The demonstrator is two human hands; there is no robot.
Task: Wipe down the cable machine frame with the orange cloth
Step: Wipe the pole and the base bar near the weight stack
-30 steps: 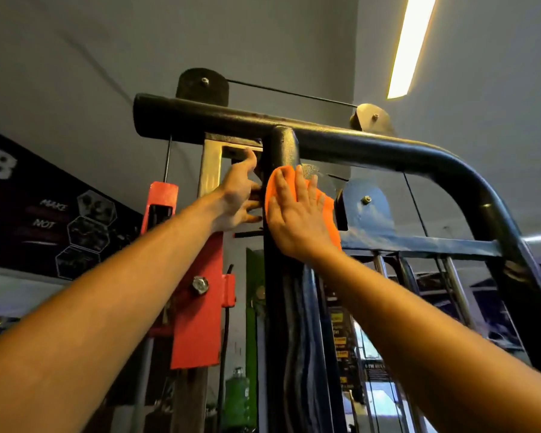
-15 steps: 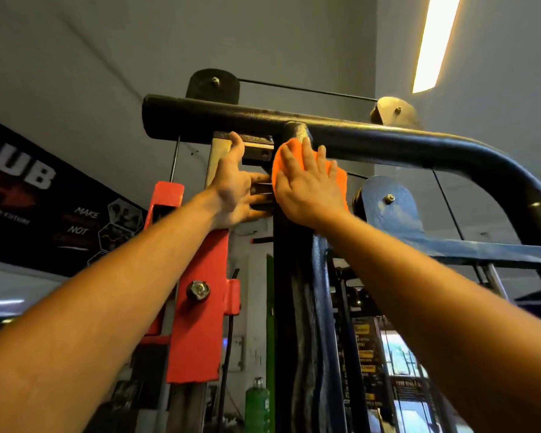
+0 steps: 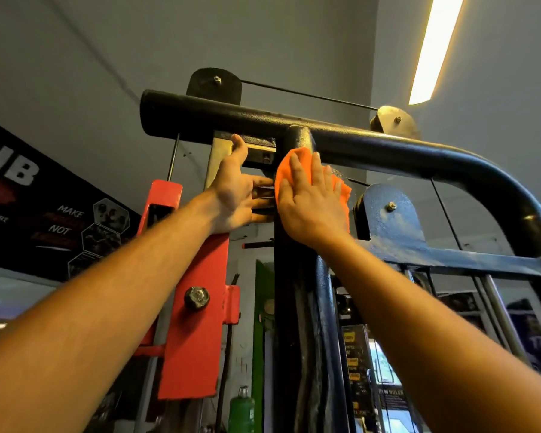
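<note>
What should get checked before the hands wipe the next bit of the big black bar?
1. Orange cloth sits flat under the right hand: ok.
2. Cloth touches the black upright post just below the top crossbar: ok.
3. Left hand steadies against the frame beside the post: ok.
4. Left fingers clear of the cloth's path: cannot tell, they lie right beside it.
5. Cable above stays clear of both hands: ok.
6. Post already clean: cannot tell.
</note>
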